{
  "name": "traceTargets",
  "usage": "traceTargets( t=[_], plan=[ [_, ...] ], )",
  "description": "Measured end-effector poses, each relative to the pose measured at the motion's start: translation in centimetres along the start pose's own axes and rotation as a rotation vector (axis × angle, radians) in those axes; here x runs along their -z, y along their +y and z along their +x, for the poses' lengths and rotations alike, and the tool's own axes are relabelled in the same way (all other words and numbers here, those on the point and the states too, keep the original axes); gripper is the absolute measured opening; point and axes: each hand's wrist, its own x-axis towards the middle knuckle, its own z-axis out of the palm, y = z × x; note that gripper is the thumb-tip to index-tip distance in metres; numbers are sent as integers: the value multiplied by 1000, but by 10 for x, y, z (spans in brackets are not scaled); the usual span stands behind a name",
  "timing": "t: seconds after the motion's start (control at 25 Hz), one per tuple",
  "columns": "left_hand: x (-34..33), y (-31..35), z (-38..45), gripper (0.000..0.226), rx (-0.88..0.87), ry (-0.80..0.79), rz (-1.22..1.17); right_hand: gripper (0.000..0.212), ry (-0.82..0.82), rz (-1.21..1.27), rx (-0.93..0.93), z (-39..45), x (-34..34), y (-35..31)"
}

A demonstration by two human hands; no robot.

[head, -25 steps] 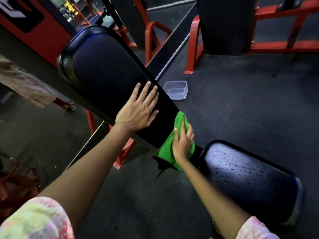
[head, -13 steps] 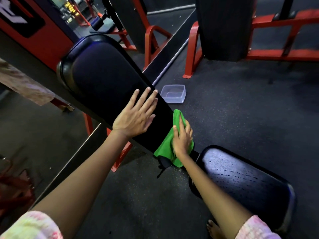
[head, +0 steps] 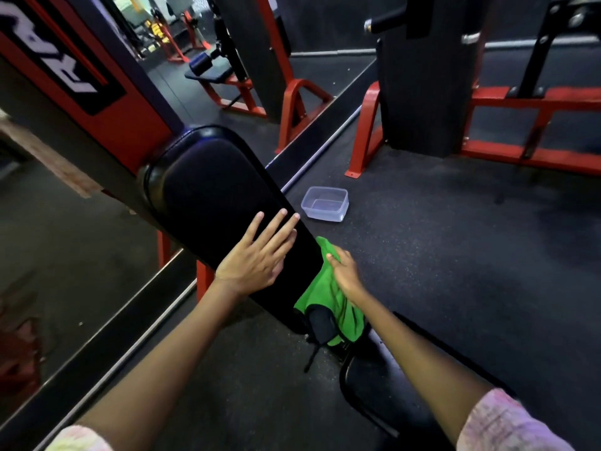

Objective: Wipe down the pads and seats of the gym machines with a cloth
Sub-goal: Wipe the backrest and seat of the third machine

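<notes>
While we are leaning over the bench, these are the things we are tracking, nearest first:

Seat pad: the black seat (head: 374,379) is lying closest to us, mostly hidden under our right forearm.
Right hand: our right hand (head: 345,274) is pressing the green cloth (head: 328,297) against the lower right edge of the back pad, fingers lying over the fabric; whether they are curling into it we cannot tell.
Cloth: it is bunching at the narrow end of the pad, draping down over the hinge between pad and seat.
Left hand: our left hand (head: 258,255) is resting flat on the back pad (head: 211,196), fingers spread apart, clamping nothing.
Tub: a clear plastic tub (head: 325,203) is sitting on the floor just beyond the pad.
Frames: red machine frames (head: 367,131) are standing well beyond that.
Risk, snagging: we are judging the hanging cloth could catch in the hinge, because it is trailing there.
Risk, missed area: the upper pad could stay unwiped, since the cloth is working only the low edge.
Count: two hands, one cloth, one back pad, one seat, one tub.
</notes>
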Motion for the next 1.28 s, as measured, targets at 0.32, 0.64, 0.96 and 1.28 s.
traceTargets(
  t=[0.32,0.64,0.96,1.28],
  plan=[
    [23,-9,18,43,404,-24,-329,39,-231,-19,187,12,14,-65],
    [51,-72,63,75,979,-133,-92,38,-318,12,465,16,18,-158],
    [33,-71,78,66,1128,-191,123,47,-316,-9,876,34,13,-213],
    [23,-70,75,59,1146,-171,198,49,-266,119,826,39,4,-180]
  ],
)
